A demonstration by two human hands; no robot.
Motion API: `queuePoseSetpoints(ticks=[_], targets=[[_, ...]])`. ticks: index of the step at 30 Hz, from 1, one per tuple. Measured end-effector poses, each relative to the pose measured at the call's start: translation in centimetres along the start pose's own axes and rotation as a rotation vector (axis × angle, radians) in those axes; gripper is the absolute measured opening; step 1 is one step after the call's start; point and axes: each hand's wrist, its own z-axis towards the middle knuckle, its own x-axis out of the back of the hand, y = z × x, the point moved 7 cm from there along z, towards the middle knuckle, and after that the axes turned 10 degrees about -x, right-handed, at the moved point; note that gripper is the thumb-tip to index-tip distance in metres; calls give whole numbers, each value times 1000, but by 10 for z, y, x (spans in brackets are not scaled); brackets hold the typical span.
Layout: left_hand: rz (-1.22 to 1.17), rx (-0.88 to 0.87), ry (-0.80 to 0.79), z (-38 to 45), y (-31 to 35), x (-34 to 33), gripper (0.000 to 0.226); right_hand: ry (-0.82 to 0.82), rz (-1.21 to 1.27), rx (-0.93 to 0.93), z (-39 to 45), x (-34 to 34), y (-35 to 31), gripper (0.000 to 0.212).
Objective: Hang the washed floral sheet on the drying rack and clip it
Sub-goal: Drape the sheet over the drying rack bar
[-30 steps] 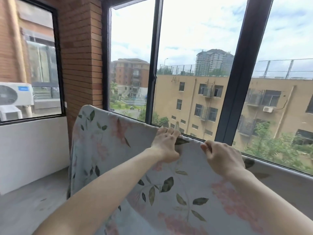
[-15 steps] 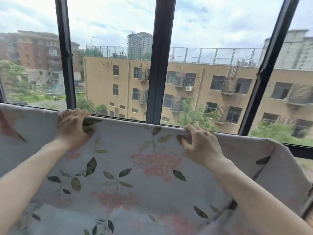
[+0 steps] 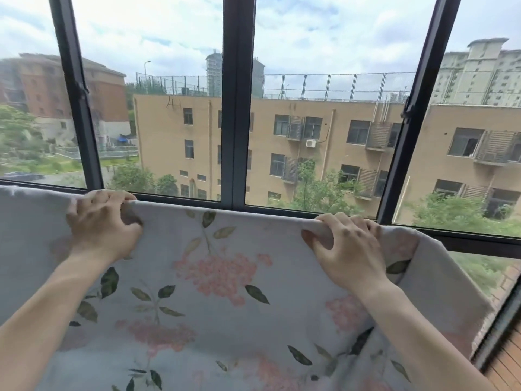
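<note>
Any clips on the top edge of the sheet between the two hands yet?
No. The floral sheet runs bare along its top edge between the left hand and the right hand, with no clip in view.

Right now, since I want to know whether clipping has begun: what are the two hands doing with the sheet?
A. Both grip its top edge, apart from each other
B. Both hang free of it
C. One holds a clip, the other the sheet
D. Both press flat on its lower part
A: the left hand and the right hand each curl their fingers over the top edge of the sheet, set apart, and no clip shows.
</note>
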Motion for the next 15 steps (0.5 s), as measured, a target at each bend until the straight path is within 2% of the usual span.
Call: queuePoseSetpoints(ticks=[4,7,9,12,15], targets=[[-178,-299,-100,-35,150,-1,49,-42,29,100,-1,1,3,40],[-246,-444,-142,-56,252,-18,59,-75,89,159,2,5,15,50],[-214,-459,-140,-61,295,-38,60,-94,140,200,3,7,24,58],[-117,-392,-84,-62,319,-63,49,-169,228,257,5,15,36,70],[-125,-310,-6,-62,320,-66,39,-244,310,288,10,32,57,66]])
